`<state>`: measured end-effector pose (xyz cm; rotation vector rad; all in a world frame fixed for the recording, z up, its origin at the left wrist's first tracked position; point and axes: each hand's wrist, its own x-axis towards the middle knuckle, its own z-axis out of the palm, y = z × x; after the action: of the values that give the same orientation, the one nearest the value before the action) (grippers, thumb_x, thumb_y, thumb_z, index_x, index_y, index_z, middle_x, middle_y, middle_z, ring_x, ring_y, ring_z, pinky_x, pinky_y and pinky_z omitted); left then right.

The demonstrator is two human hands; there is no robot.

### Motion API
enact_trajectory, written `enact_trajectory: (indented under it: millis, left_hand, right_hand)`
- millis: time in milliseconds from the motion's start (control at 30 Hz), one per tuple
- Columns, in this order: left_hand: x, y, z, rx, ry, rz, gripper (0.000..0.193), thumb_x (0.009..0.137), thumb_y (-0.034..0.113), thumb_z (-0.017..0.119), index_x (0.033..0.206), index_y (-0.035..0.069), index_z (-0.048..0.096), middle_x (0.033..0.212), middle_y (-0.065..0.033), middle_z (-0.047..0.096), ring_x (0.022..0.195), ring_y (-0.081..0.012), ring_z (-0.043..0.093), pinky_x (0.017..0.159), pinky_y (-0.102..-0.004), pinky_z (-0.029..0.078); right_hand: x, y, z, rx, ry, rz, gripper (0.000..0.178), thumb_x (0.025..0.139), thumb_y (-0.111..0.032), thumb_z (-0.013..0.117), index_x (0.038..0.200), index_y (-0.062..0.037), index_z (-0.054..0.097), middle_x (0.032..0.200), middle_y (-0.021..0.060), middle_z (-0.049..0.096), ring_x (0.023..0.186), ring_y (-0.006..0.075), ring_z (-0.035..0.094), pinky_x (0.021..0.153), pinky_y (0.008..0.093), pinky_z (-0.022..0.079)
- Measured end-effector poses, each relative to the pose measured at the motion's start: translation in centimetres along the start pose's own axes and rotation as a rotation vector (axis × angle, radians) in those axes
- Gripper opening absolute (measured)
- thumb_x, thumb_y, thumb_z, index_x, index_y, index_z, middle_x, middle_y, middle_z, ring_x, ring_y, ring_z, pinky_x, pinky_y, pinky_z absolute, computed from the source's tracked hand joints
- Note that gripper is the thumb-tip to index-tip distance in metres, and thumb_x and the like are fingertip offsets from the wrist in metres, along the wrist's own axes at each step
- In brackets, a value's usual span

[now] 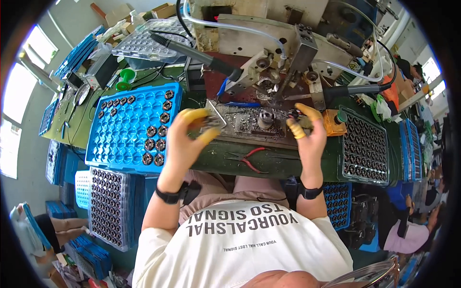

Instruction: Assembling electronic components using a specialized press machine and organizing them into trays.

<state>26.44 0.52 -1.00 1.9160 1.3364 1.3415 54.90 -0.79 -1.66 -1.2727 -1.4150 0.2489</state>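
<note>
My left hand (185,139), with yellow covers on its fingertips, is raised left of the metal fixture. Its thumb and fingers close on a small dark round part (210,122), smeared by motion. Across from it, my right hand (309,127) also has yellow finger covers and pinches a small dark part (294,114), whose kind I cannot make out. Between the hands a round metal post (266,118) stands on the machine's base plate (240,137), strewn with metal scraps. A blue tray (129,139) with several dark wound rings (164,117) lies beside my left hand.
Red-handled pliers (250,158) lie at the bench's near edge, blue-handled pliers (242,104) behind the post. Handled tools (206,57) point inward from both sides of the machine. A full tray (365,149) and an orange box (333,123) are at right; more trays (108,206) stand lower left.
</note>
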Motion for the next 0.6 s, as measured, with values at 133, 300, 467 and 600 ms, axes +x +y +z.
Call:
enact_trajectory:
  millis: [133, 300, 467, 600]
  left_hand:
    - [2.8, 3.5, 5.8, -0.126, -0.121, 0.18, 0.04, 0.068, 0.015, 0.084, 0.103, 0.004, 0.069, 0.094, -0.0126, 0.064, 0.084, -0.0267, 0.064, 0.078, -0.0334, 0.051]
    - [3.7, 2.6, 8.7, -0.116, -0.169, 0.19, 0.039, 0.071, 0.014, 0.083, 0.104, 0.001, 0.068, 0.099, -0.0129, 0.063, 0.089, -0.0272, 0.064, 0.081, -0.0347, 0.052]
    - [3.9, 3.0, 9.1, -0.12, -0.247, 0.101, 0.041, 0.071, 0.013, 0.082, 0.107, 0.0, 0.067, 0.099, -0.0131, 0.062, 0.09, -0.0282, 0.063, 0.082, -0.0349, 0.052]
    - [3.3, 2.9, 9.9, -0.114, -0.203, 0.165, 0.044, 0.074, 0.013, 0.081, 0.109, -0.001, 0.061, 0.099, -0.0126, 0.058, 0.089, -0.0269, 0.061, 0.081, -0.0338, 0.051]
  right_hand:
    - [-1.2, 1.5, -3.5, -0.08, 0.092, 0.046, 0.038, 0.078, -0.014, 0.08, 0.112, -0.0035, 0.066, 0.108, 0.0065, 0.065, 0.101, 0.0203, 0.058, 0.094, 0.0323, 0.043]
    - [-3.3, 3.4, -7.6, -0.161, 0.158, 0.137, 0.038, 0.08, -0.018, 0.079, 0.112, -0.004, 0.066, 0.112, 0.0066, 0.065, 0.104, 0.0205, 0.057, 0.095, 0.0332, 0.041]
    - [-3.6, 5.2, -9.2, -0.279, 0.198, 0.204, 0.037, 0.082, -0.021, 0.078, 0.114, -0.0049, 0.065, 0.115, 0.0071, 0.065, 0.108, 0.0222, 0.057, 0.098, 0.0345, 0.04]
    - [-2.1, 6.5, -8.9, -0.479, 0.221, -0.057, 0.037, 0.083, -0.019, 0.076, 0.113, -0.0037, 0.064, 0.123, 0.011, 0.062, 0.117, 0.0294, 0.055, 0.1, 0.0384, 0.042]
